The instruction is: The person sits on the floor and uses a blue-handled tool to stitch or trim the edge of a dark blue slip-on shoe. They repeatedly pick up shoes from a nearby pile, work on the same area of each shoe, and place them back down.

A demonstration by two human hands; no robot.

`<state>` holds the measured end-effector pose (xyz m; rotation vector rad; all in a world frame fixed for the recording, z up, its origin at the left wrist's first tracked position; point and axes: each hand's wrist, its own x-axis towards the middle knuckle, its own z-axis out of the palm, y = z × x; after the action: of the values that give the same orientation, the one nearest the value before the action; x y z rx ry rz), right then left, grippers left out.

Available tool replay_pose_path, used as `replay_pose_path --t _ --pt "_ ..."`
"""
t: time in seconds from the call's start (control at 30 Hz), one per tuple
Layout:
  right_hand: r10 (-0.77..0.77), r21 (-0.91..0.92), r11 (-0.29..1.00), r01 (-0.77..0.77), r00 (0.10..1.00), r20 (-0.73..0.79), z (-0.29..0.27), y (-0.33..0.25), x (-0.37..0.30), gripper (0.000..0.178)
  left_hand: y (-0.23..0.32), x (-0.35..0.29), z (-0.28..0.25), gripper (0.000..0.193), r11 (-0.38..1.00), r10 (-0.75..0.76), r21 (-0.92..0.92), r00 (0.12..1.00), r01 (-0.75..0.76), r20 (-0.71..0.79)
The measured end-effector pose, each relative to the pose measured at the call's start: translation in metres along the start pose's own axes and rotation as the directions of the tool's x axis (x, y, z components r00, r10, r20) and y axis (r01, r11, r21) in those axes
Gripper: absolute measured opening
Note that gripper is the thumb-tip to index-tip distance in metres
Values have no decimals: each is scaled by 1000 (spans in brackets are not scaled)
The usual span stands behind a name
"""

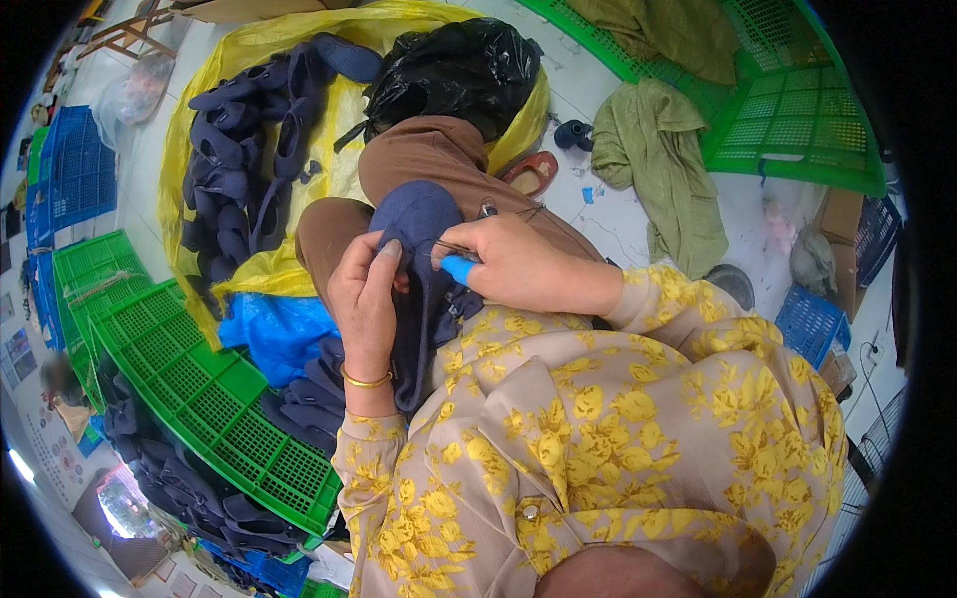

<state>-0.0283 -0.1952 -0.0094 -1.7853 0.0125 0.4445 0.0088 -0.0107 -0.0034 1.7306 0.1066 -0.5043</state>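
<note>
A navy cloth shoe (417, 207) rests in my lap, its rounded end lying over my knee. My left hand (364, 294), a gold bangle on its wrist, pinches the shoe's edge between thumb and fingers. Close beside it, my right hand (518, 264) is closed at the shoe's other edge, blue tape (458, 268) wrapped round one finger. A thin dark needle-like piece shows at its fingertips; its exact kind is too small to tell. Dark thread runs near the back of this hand. Navy fabric hangs below the hands, partly hidden by them.
Ahead lies a yellow plastic sheet (344, 164) with several navy shoes (227, 179) and a black plastic bag (454, 75). Green crates stand at the left (214, 384) and far right (788, 120). An olive cloth (653, 164) drapes onto the floor, near a red shoe (531, 173).
</note>
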Motion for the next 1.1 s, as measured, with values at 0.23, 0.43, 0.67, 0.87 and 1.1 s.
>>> replay_pose_path --t 0.23,0.43,0.67,0.87,1.1 --pt "-64 4 998 64 997 -41 8 10 3 12 -1 1 -6 17 998 -35 -54 999 37 36" --pt "-46 59 997 49 998 -50 13 19 4 9 0 0 -13 14 971 -122 -193 988 139 96" --pt "-53 -24 998 51 997 -54 17 22 7 13 -14 5 -16 11 938 -166 -278 973 206 160" --pt "-74 -58 996 69 994 -78 19 26 8 14 -12 6 -13 11 915 -192 -322 964 243 182" --pt "-122 -89 990 110 984 -133 13 22 1 14 -4 7 -13 12 897 -250 -323 949 302 195"
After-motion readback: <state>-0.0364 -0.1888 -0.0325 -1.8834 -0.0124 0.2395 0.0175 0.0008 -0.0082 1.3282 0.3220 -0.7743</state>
